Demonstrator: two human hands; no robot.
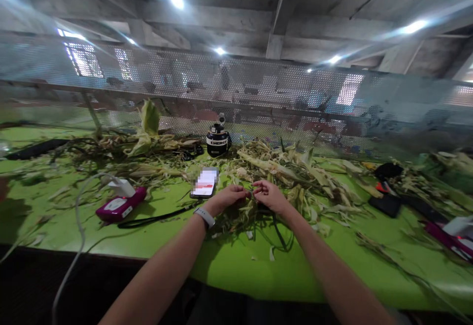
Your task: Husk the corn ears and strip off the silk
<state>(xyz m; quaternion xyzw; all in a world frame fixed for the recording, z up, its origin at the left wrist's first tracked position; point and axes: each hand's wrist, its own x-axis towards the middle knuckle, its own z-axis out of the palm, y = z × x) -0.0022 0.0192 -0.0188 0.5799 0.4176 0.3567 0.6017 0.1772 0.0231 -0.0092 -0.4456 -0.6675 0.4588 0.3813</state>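
My left hand (233, 197), with a pale band on its wrist, is closed in a pinch over a heap of dry corn husk scraps (236, 221). Facing it, my right hand (271, 197) pinches with thumb and forefinger, the other fingers curled. A thin greenish plant strip (253, 195) shows between the two sets of fingertips; most of it is hidden by the fingers or blends with the heap. Just beyond the hands lies a larger pile of husks and stalks (284, 167). A lit phone (205, 183) rests left of my left hand.
The green table (236, 275) carries a magenta power strip (120, 205) with a white plug and cable, and a black strap (158, 220). A black jug marked ENERGY (218, 141) stands at the back before a perforated metal screen (177, 86). Another magenta strip (447, 238) lies at right.
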